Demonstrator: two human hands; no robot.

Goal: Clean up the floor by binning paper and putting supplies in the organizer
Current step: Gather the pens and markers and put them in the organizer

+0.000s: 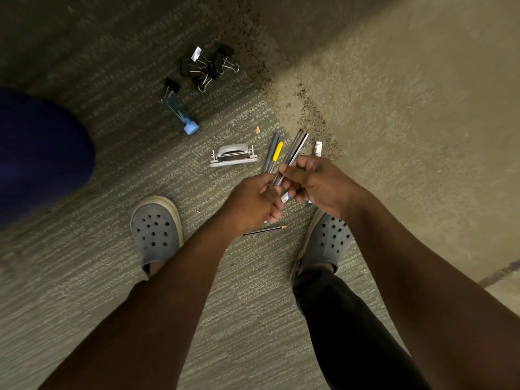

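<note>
Both your hands meet at frame centre: your left hand and right hand curl their fingers around a bundle of pens. A pencil lies just below on the carpet; binder clips sit upper centre, a hole punch beneath them.

A ribbed grey-green carpet floor is carrying everything. A cluster of black binder clips is lying toward its far edge, with a blue-capped item just nearer. A grey hole punch is sitting mid-floor. A black pencil is lying between 2 grey clogs standing on the carpet.
</note>
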